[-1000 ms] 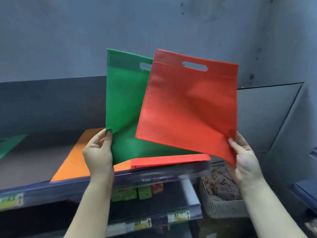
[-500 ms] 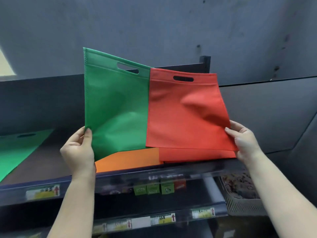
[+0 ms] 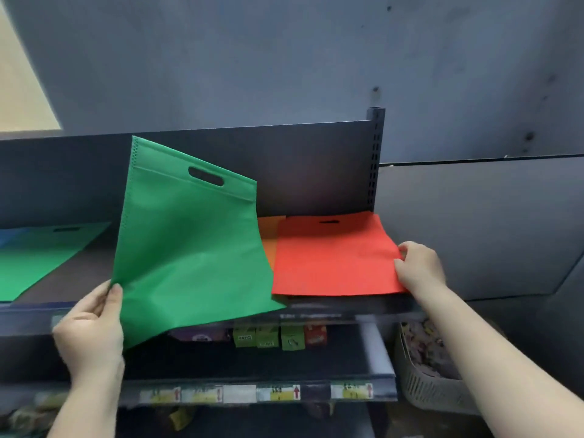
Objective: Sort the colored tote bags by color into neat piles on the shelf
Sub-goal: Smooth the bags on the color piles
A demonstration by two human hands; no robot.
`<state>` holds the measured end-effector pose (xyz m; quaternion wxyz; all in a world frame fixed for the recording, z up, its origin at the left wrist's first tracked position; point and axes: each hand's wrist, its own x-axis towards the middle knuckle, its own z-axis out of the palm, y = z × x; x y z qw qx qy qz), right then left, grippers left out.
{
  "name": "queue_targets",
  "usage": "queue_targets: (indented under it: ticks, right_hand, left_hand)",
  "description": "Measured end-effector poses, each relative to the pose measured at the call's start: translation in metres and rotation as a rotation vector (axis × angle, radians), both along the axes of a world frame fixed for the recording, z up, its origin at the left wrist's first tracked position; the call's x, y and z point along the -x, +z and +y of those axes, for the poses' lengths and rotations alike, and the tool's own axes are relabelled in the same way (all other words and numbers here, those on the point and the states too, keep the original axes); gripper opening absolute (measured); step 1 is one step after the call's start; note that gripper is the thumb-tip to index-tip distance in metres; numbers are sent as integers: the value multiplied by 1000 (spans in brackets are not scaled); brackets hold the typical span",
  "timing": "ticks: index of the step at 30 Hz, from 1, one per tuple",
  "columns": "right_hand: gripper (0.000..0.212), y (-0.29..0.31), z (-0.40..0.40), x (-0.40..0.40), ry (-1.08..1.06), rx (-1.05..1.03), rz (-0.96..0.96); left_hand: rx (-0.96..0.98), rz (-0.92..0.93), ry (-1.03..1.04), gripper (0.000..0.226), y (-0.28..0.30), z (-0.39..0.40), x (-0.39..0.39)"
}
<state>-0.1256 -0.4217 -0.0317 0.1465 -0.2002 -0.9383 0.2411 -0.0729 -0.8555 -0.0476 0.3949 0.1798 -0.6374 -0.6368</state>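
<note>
The green tote bag (image 3: 189,248), pinched at its lower left corner by the left hand (image 3: 90,330), covers most of the orange bag (image 3: 268,238) behind it; only a narrow strip shows. Far left of that grip, another green bag (image 3: 38,257) lying flat is cut by the picture edge. The price labels (image 3: 278,392) below are too blurred to read. The basket (image 3: 423,374) contents under the right forearm are unclear.

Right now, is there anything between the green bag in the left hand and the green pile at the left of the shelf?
Nothing visible. The green bag is held up by the left hand. Between it and the green pile lies only bare shelf. The red bag is on the other side.
</note>
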Motion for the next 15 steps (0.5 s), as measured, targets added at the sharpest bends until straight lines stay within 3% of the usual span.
queue_targets:
  ticks: [3, 5, 7, 10, 15]
  right_hand:
    - [38, 5, -13, -5, 44, -389, -66]
    - [42, 9, -33, -9, 159, -419, 105]
    - [37, 14, -65, -16, 373, -198, 265]
    - [28, 25, -129, -34, 701, 95, 327]
    - [30, 32, -235, -55, 923, 507, 69]
  left_hand:
    - [-27, -1, 53, 35, -2, -13, -21]
    - [-51, 3, 88, 34, -1, -21, -34]
    - [-91, 9, 121, 34, 1, -28, -48]
    - [-156, 42, 162, 34, 8, -39, -69]
    - [-215, 131, 181, 34, 16, -77, -106]
